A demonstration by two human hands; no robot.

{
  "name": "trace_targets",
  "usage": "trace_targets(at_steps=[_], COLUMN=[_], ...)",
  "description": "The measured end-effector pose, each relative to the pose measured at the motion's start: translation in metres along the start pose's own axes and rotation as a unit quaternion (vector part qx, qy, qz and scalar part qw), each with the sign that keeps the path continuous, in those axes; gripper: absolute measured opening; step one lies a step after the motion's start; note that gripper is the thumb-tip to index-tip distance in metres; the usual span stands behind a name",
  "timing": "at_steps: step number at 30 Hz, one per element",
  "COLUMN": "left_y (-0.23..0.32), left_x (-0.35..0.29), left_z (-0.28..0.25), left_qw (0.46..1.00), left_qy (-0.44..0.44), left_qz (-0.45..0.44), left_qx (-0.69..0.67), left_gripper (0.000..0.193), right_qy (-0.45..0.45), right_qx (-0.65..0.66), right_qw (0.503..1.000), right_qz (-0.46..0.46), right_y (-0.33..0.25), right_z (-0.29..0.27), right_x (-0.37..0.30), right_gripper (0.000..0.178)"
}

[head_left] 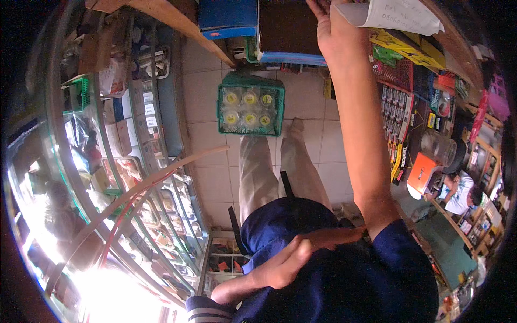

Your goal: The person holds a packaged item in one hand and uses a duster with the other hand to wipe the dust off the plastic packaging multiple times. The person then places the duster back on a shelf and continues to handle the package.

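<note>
- Paper [404, 17], white with handwriting: far right, right up against the right hand [344, 27].
- Right arm stretched out to the far side. Fingers partly run out of view, so can't tell how far they're open or whether they have hold of the paper.
- Left hand [283, 266]: near side, in front of the navy shirt [339, 274]. Fingers look curled closed around one end of a brown strip [339, 237] (too dark to name the material); its other end points right.
- Green crate [253, 81]: on the tiled floor [210, 161], just beyond the feet. Holds six clear containers [249, 99] with yellow tops, two rows of three.
- Blue box [229, 19]: far side, beyond the crate, left of the paper.
- Left: glass case with stocked shelves, long wooden strip [145, 180] across it.
- Right: orange box [424, 172], with a seated person in a white shirt [455, 194] just beside it.
</note>
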State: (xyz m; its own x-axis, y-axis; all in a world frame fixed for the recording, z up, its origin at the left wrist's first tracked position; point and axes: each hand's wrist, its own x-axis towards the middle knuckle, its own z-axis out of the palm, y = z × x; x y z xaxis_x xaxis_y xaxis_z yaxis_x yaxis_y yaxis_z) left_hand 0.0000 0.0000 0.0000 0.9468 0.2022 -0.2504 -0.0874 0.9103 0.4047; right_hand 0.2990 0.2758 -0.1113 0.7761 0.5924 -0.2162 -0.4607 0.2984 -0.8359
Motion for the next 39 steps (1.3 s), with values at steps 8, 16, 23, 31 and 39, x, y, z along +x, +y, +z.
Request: trace_targets(at_steps=[8, 16, 23, 31, 39], left_y=[0.015, -0.001, 0.003, 0.019, -0.038], left_x=[0.061, 0.065, 0.079, 0.106, 0.103], left_z=[-0.033, -0.037, -0.040, -0.040, -0.120], left_qw=[0.970, 0.933, 0.933, 0.935, 0.903], left_qy=[-0.007, -0.066, -0.067, 0.100, 0.117], left_qz=[-0.043, -0.065, -0.081, -0.144, -0.267], left_qx=[0.238, 0.349, 0.344, 0.309, 0.317], left_gripper=[0.060, 0.061, 0.056, 0.048, 0.046], right_qy=[-0.091, -0.242, -0.284, -0.265, -0.096], right_qx=[-0.079, -0.212, -0.189, -0.307, -0.532], right_qw=[0.991, 0.941, 0.934, 0.877, 0.835], right_qz=[0.051, 0.107, 0.108, 0.256, 0.105], right_y=[0.000, -0.017, -0.057, -0.076, -0.106], right_z=[0.014, -0.005, -0.063, -0.192, -0.309], right_x=[0.019, 0.006, -0.078, -0.078, -0.001], right_gripper=[0.031, 0.038, 0.039, 0.036, 0.052])
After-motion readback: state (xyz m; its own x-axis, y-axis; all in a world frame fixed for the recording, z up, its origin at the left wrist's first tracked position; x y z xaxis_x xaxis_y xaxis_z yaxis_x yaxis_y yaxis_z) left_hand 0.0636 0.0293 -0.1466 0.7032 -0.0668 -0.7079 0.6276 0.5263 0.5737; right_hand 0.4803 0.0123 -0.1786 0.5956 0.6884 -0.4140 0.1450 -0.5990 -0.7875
